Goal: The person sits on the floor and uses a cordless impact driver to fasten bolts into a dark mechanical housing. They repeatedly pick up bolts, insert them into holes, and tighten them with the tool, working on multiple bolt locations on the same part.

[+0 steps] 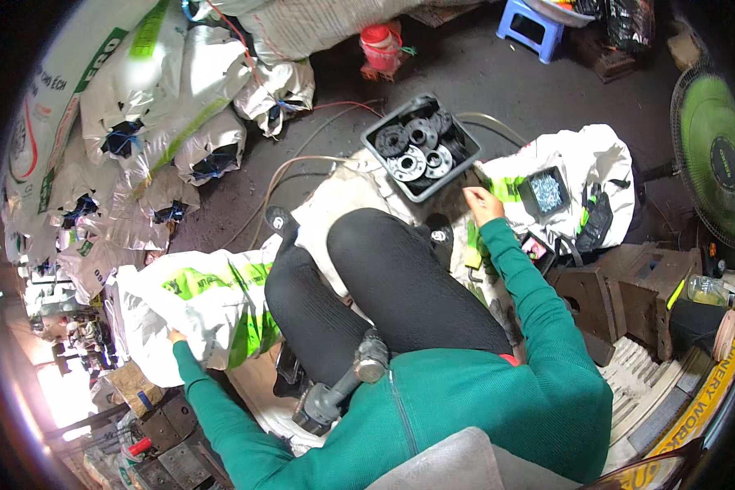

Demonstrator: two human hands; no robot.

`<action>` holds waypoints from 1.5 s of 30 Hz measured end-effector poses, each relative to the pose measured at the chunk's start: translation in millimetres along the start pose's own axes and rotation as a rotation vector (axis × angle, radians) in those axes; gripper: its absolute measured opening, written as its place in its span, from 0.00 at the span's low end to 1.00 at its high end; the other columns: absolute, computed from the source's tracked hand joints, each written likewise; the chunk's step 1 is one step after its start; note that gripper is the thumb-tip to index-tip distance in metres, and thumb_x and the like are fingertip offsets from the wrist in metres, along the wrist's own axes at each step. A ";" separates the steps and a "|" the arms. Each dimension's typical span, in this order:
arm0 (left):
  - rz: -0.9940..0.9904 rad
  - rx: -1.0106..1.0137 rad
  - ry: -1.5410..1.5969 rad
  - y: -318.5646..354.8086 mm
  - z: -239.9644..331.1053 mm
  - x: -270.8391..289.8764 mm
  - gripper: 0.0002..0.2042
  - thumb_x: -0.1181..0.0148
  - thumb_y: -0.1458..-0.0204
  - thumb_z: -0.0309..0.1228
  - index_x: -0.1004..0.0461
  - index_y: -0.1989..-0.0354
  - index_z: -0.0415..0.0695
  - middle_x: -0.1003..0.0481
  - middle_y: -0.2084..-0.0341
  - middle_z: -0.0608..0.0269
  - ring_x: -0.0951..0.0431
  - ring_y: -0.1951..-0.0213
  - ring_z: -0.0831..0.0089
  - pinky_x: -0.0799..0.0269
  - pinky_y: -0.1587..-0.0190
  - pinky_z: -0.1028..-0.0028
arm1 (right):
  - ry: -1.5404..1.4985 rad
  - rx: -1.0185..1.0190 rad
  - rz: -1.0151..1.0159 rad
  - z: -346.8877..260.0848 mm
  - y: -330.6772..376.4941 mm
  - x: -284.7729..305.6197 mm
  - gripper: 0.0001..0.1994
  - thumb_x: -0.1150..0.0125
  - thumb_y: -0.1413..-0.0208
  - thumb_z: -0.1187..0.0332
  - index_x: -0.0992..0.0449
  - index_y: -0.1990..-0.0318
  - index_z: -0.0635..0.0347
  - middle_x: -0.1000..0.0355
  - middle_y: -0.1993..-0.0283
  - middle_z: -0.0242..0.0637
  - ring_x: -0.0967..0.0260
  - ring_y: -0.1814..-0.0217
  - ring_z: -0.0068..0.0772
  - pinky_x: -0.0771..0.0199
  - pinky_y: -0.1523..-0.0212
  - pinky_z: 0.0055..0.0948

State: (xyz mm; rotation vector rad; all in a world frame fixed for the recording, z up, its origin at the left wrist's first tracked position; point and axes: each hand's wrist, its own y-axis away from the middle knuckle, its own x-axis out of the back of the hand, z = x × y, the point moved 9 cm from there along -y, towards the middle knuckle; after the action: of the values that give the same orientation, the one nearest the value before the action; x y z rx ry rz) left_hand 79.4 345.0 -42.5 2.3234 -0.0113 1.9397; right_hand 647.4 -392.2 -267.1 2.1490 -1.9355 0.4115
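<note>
My right hand (483,204) is held beside the lower right corner of a grey plastic bin (416,195), its fingers stretched out and nothing visible in them. Inside the bin lie several round flanged parts (407,162), some black and some with bare metal faces. Over on the left, my left hand (176,336) is at the side of a white sack with green print (208,306). Little of that hand shows, and its fingers are too small to make out. A grey tool with a cylindrical metal head (335,396) is by my lap.
A small dark tray of silvery screws or bolts (547,193) rests on a white sack at right, with black gloves (596,219) beside it. A green fan (714,159) and heavy metal blocks (629,286) stand farther right. White sacks (139,90) are stacked at left; hoses (290,167) cross the floor.
</note>
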 end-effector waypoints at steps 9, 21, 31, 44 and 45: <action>-0.006 -0.051 -0.065 7.9 44.7 -12.9 0.17 0.49 0.52 0.41 0.26 0.59 0.42 0.25 0.62 0.52 0.25 0.58 0.58 0.32 0.55 0.64 | 0.932 0.328 -0.535 -90.3 -51.3 -147.1 0.22 0.42 0.55 0.54 0.32 0.50 0.41 0.26 0.64 0.41 0.28 0.62 0.45 0.29 0.61 0.42; 0.131 0.072 0.064 40.9 47.9 18.6 0.17 0.49 0.56 0.37 0.24 0.64 0.38 0.25 0.64 0.47 0.25 0.58 0.53 0.31 0.56 0.62 | 1.250 0.476 -0.788 -58.9 -60.1 -195.6 0.22 0.38 0.58 0.59 0.35 0.55 0.52 0.27 0.64 0.43 0.29 0.61 0.46 0.30 0.63 0.43; 0.799 0.133 0.542 76.6 -40.7 107.3 0.17 0.42 0.62 0.42 0.27 0.72 0.39 0.25 0.76 0.51 0.25 0.71 0.56 0.31 0.65 0.63 | 1.142 0.602 -0.680 -69.7 -56.3 -188.3 0.14 0.44 0.53 0.57 0.31 0.65 0.56 0.26 0.67 0.42 0.28 0.64 0.45 0.29 0.65 0.44; 0.511 -0.858 1.116 251.1 214.1 242.0 0.09 0.40 0.55 0.24 0.27 0.63 0.40 0.29 0.75 0.68 0.31 0.72 0.81 0.33 0.68 0.80 | 0.038 0.189 -0.122 -125.1 -93.2 -86.9 0.17 0.41 0.50 0.55 0.24 0.65 0.63 0.26 0.74 0.34 0.32 0.70 0.20 0.33 0.67 0.24; 0.531 -0.941 1.020 257.4 261.0 221.3 0.09 0.40 0.57 0.26 0.28 0.66 0.39 0.30 0.77 0.67 0.31 0.73 0.81 0.34 0.70 0.79 | -0.067 0.228 -0.111 -141.7 -93.8 -79.6 0.17 0.42 0.50 0.56 0.24 0.65 0.63 0.26 0.74 0.32 0.34 0.70 0.18 0.34 0.67 0.23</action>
State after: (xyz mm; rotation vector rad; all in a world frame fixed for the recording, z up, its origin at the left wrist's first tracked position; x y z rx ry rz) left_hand 355.0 80.0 150.4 0.6702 -1.2053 2.3241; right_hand 724.7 -258.9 -160.0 2.4277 -1.8722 0.5712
